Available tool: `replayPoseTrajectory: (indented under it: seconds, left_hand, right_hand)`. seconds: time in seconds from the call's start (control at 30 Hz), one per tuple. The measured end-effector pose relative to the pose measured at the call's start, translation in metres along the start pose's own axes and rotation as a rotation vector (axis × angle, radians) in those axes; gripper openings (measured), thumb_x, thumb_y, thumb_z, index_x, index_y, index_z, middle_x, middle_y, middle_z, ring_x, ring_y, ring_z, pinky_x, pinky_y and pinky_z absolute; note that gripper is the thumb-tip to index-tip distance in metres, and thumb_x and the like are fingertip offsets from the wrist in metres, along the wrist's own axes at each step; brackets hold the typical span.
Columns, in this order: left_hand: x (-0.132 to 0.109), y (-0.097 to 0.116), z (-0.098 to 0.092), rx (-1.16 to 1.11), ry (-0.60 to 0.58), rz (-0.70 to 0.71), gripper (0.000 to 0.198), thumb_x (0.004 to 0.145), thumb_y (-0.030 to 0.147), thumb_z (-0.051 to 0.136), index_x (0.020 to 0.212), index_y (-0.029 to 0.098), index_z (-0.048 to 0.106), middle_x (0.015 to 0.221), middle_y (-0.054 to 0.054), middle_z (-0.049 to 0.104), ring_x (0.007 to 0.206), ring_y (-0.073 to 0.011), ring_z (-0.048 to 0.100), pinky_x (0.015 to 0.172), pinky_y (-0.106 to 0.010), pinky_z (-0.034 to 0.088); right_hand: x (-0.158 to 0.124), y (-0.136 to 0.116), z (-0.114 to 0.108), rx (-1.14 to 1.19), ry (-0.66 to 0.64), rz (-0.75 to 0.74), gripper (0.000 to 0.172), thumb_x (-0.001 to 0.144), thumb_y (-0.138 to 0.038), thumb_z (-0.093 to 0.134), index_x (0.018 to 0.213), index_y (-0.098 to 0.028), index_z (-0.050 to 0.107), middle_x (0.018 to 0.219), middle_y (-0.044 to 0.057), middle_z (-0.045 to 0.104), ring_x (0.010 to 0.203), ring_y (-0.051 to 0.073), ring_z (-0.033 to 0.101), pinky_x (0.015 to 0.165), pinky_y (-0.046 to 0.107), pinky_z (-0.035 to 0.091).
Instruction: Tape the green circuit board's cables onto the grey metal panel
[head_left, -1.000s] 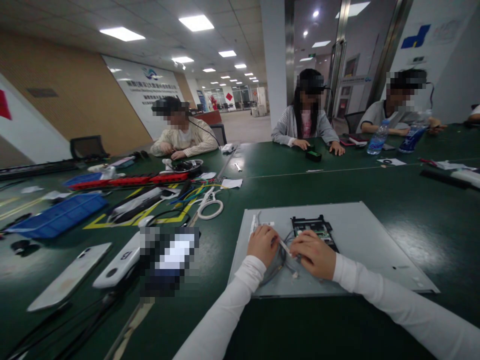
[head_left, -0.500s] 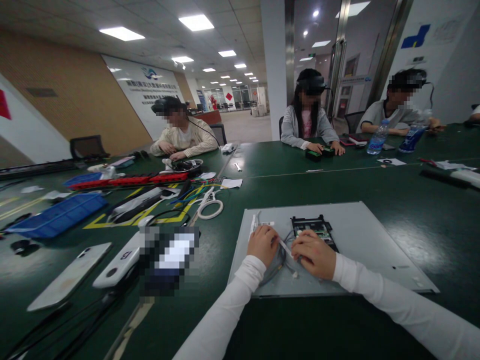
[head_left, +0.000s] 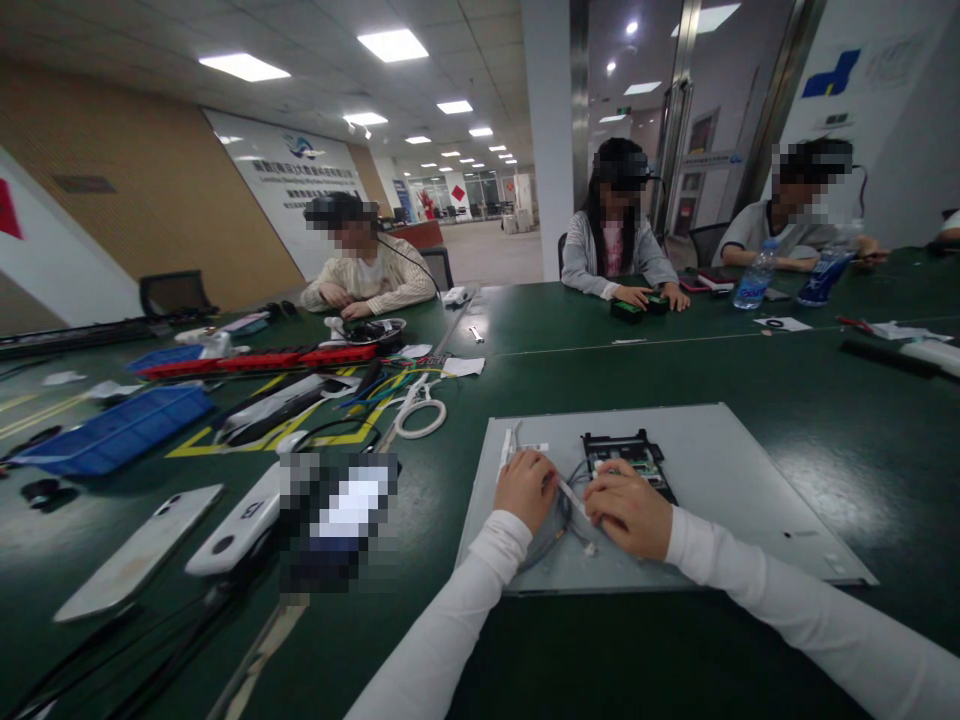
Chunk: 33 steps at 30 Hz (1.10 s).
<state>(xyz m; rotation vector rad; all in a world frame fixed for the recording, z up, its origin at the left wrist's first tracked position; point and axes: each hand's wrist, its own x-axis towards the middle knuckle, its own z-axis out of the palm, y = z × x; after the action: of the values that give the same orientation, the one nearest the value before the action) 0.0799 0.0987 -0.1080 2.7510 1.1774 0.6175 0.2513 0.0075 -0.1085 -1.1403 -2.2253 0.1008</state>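
A flat grey metal panel lies on the table in front of me. Over its left half my left hand is closed, fingertips pinching one end of a pale flat strip, perhaps a ribbon cable. The strip's other end is in the closed fingers of my right hand. Thin grey cables loop beneath and between both hands, with a small white connector at one end. Just behind my right hand, a black bracket with a circuit board sits on the panel, partly covered by that hand.
To my left lie a white phone, a white handheld device and a lit screen. Beyond them are a blue tray, a white ring and tangled cables. Bottles and several people are across the table.
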Motion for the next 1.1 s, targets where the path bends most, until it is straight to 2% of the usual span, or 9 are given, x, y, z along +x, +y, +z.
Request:
replayPoseTrajectory:
  seconds: [0.17, 0.43, 0.57, 0.8, 0.9, 1.1]
  left_hand:
    - [0.000, -0.001, 0.000, 0.007, 0.004, 0.004, 0.007, 0.076, 0.020, 0.050, 0.077, 0.020, 0.057, 0.087, -0.004, 0.054, 0.091, -0.0207, 0.048, 0.076, -0.034, 0.039]
    - [0.000, -0.002, -0.003, 0.009, 0.009, 0.007, 0.009, 0.076, 0.020, 0.050, 0.080, 0.020, 0.058, 0.089, -0.004, 0.055, 0.092, -0.0205, 0.048, 0.077, -0.033, 0.039]
    - [0.004, -0.018, -0.011, 0.024, 0.059, -0.036, 0.015, 0.076, 0.018, 0.049, 0.088, 0.020, 0.058, 0.093, -0.005, 0.056, 0.094, -0.0200, 0.048, 0.081, -0.033, 0.038]
    - [0.006, -0.058, -0.015, 0.096, 0.109, -0.236, 0.016, 0.074, 0.022, 0.051, 0.089, 0.020, 0.058, 0.092, -0.004, 0.057, 0.089, -0.0194, 0.049, 0.078, -0.030, 0.039]
    - [0.004, -0.061, -0.013, 0.102, 0.110, -0.272, 0.013, 0.074, 0.024, 0.052, 0.084, 0.020, 0.059, 0.089, -0.004, 0.057, 0.089, -0.0195, 0.049, 0.076, -0.030, 0.040]
    - [0.002, -0.056, -0.012, 0.121, 0.112, -0.251, 0.008, 0.073, 0.023, 0.053, 0.076, 0.021, 0.061, 0.089, -0.003, 0.057, 0.090, -0.0202, 0.048, 0.072, -0.030, 0.039]
  right_hand:
    - [-0.002, 0.001, 0.000, 0.025, 0.034, -0.027, 0.015, 0.066, -0.008, 0.044, 0.072, -0.019, 0.053, 0.082, 0.003, 0.060, 0.078, 0.014, 0.051, 0.089, 0.038, 0.026]
    - [-0.002, -0.002, -0.001, 0.008, 0.009, -0.038, 0.015, 0.067, -0.008, 0.043, 0.073, -0.019, 0.053, 0.080, 0.002, 0.059, 0.077, 0.014, 0.051, 0.089, 0.038, 0.026]
    - [-0.003, -0.001, -0.001, -0.008, 0.013, -0.047, 0.017, 0.068, -0.008, 0.043, 0.076, -0.018, 0.053, 0.080, 0.003, 0.060, 0.078, 0.014, 0.052, 0.089, 0.038, 0.026]
    - [-0.004, 0.000, 0.002, -0.027, 0.043, -0.072, 0.019, 0.068, -0.007, 0.042, 0.078, -0.018, 0.053, 0.078, 0.003, 0.059, 0.077, 0.014, 0.052, 0.087, 0.037, 0.027]
    - [-0.005, -0.001, 0.002, -0.047, 0.045, -0.078, 0.019, 0.068, -0.007, 0.042, 0.079, -0.018, 0.053, 0.078, 0.003, 0.059, 0.077, 0.014, 0.051, 0.087, 0.037, 0.028]
    - [-0.005, -0.002, 0.003, -0.072, 0.043, -0.077, 0.020, 0.068, -0.007, 0.042, 0.079, -0.018, 0.053, 0.077, 0.003, 0.059, 0.078, 0.014, 0.052, 0.086, 0.036, 0.028]
